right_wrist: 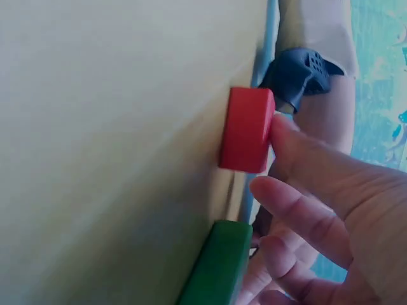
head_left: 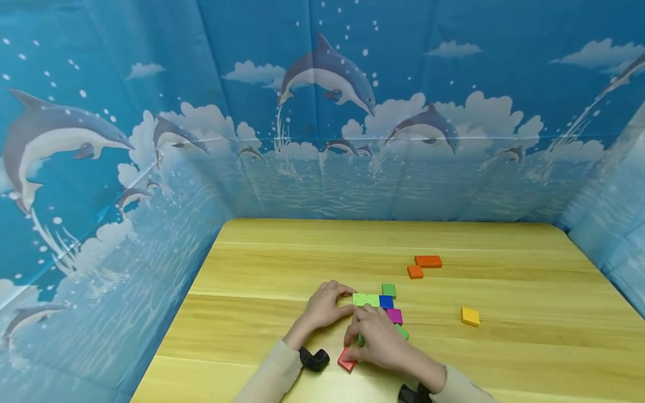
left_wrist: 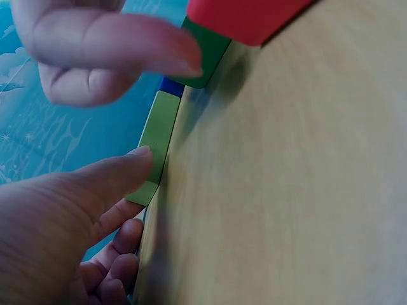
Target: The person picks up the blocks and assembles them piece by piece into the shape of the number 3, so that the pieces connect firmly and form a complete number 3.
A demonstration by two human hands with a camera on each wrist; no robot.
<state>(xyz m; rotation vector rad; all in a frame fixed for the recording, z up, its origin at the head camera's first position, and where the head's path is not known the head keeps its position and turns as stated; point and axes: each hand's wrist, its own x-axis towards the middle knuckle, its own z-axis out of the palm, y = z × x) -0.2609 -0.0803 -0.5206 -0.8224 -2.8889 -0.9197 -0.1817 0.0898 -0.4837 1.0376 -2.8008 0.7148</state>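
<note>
My left hand (head_left: pixel 326 305) pinches the left end of a light green block (head_left: pixel 365 300), with the thumb on its near side in the left wrist view. A blue block (head_left: pixel 386 302) adjoins its right end. Below the blue one sits a magenta block (head_left: pixel 395 316). Over the near side of this group, my right hand (head_left: pixel 378 336) touches a red block (right_wrist: pixel 247 130) with its thumb; the other fingers are loosely bent and not around it. A dark green block (right_wrist: pixel 222 264) stands beside the red one, mostly covered by the right hand in the head view.
A green block (head_left: pixel 388 290) lies behind the blue one, and another green block (head_left: pixel 402 331) peeks out past the right hand. Two orange blocks (head_left: pixel 428 261) lie farther back, a yellow block (head_left: pixel 470 317) to the right. A dolphin-print curtain (head_left: pixel 322 168) surrounds the wooden table (head_left: pixel 242 268).
</note>
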